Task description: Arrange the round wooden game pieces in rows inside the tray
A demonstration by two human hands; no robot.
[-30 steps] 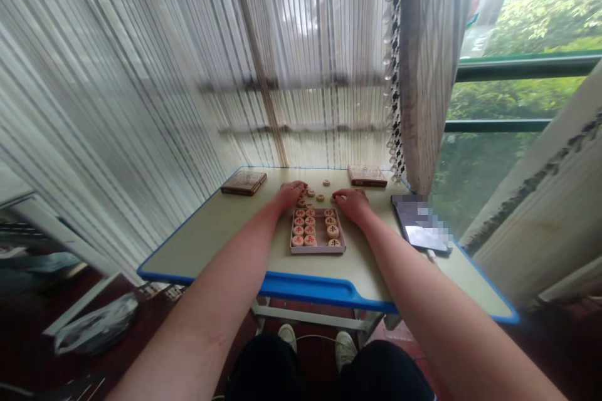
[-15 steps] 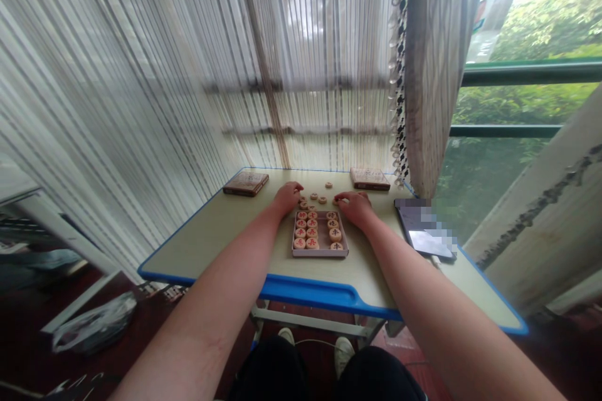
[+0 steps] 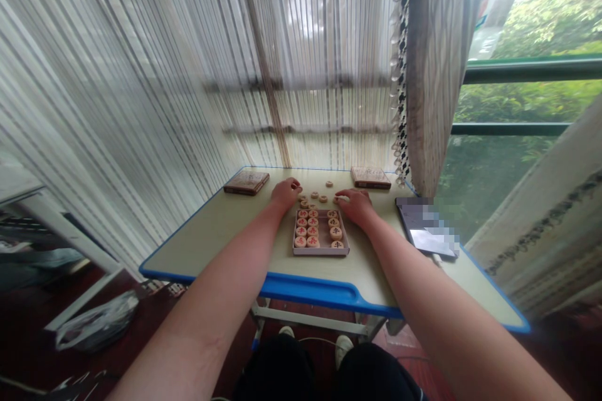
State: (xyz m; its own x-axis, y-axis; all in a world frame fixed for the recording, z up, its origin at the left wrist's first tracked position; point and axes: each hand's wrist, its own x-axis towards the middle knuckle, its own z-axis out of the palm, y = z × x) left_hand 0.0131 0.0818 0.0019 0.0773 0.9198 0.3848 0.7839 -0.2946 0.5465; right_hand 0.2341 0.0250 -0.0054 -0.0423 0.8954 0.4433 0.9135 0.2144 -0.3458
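Note:
Just behind the open box (image 3: 321,252), my left hand (image 3: 285,194) has its fingers curled together at the left of the loose xiangqi pieces. Whatever may be between those fingertips is too small to make out. My right hand (image 3: 356,205) pinches at a xiangqi piece (image 3: 335,199) at the right of the loose group. Several round wooden pieces lie between the hands, among them one piece (image 3: 323,199) and a farther one (image 3: 329,184). Inside the box, red-marked pieces (image 3: 313,222) fill two left columns, and dark-marked pieces (image 3: 335,232) stand in a right column.
Two flat patterned boxes lie at the back, a left box (image 3: 247,182) and a right box (image 3: 370,177). A tablet-like device (image 3: 426,229) with a cable rests on the right of the blue-edged table (image 3: 202,235). Curtains (image 3: 320,106) hang behind.
The view has shifted slightly. My left hand's fingers have curled in more and lifted a little; the right hand stays almost in place at its piece.

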